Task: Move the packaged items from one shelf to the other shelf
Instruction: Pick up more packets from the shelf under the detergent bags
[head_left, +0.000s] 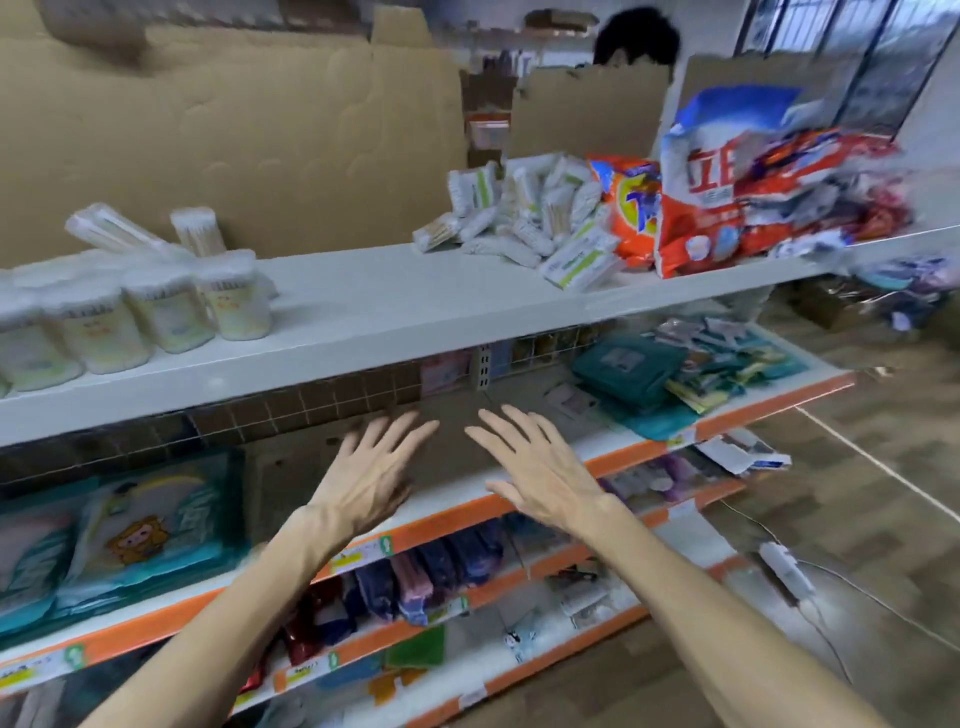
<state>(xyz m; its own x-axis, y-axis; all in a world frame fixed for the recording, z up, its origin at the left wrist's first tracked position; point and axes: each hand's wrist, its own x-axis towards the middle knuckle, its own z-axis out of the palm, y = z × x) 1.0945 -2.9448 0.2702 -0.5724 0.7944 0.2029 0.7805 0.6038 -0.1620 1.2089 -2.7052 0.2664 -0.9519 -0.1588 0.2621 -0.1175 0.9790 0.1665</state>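
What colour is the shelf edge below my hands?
The shelf edge is orange; head view.

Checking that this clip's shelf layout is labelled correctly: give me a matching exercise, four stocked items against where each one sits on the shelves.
Items
1. round cotton swab tubs
2. orange detergent bag
3. teal folded packs
4. cartoon-printed pack

Places
A. second shelf, right end
B. top shelf, left end
C. second shelf, left end
D. top shelf, right part, beside the pile of small white packs

Pairs: 1-B, 2-D, 3-A, 4-C
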